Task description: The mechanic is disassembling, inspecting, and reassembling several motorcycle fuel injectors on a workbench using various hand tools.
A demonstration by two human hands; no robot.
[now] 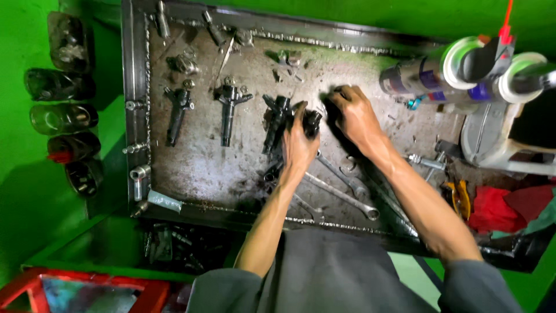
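My left hand (pixel 298 142) grips a dark, greasy fuel injector (pixel 312 122) near the middle of a grimy metal tray (pixel 134 98). My right hand (pixel 352 113) is closed on the far end of the same injector, fingers curled over it. Both hands are black with oil. Three more injectors lie on the tray to the left: one (pixel 176 113) at far left, one (pixel 229 110) in the middle, and one (pixel 276 122) just beside my left hand.
Several spanners (pixel 341 194) lie under my forearms. Spray cans (pixel 446 75) stand at the right by a white container (pixel 492 145). Red rags (pixel 498 208) and pliers (pixel 457 194) sit at the right edge. Dark bottles (pixel 61 116) line the green wall on the left.
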